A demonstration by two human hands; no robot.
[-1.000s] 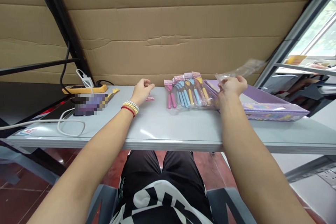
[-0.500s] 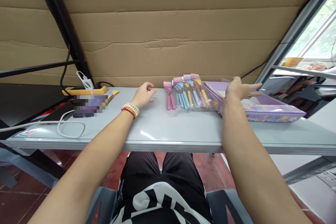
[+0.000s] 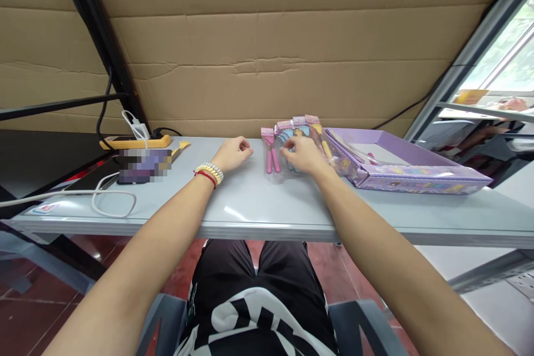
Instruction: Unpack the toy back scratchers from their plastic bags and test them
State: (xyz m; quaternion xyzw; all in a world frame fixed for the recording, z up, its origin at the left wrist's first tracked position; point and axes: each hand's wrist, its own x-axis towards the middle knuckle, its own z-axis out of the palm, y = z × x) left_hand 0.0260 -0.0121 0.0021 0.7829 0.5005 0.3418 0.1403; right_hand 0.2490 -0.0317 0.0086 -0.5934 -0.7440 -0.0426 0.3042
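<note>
A row of clear packets of pastel hand-shaped sticks [image 3: 270, 153] lies at the back middle of the grey table [image 3: 267, 206]. My right hand [image 3: 301, 154] rests on the blue packets, its fingers curled and pinching one of them. An open purple cardboard box [image 3: 417, 182] sits just to the right of the packets. My left hand [image 3: 234, 153] lies on the table left of the packets, fingers curled in; what they hold, if anything, is hidden. Beaded bracelets and a red cord are on that wrist.
A yellow power strip [image 3: 133, 143] with a white charger, a phone [image 3: 144, 166], a loose yellow stick [image 3: 180, 147] and a white cable loop [image 3: 112, 203] occupy the table's left. A cardboard wall stands behind. A metal rack is at the right.
My right hand let go of a clear bag over the purple box, then swung left onto the blue packets. My left hand shifted slightly right, covering the small pink piece.
</note>
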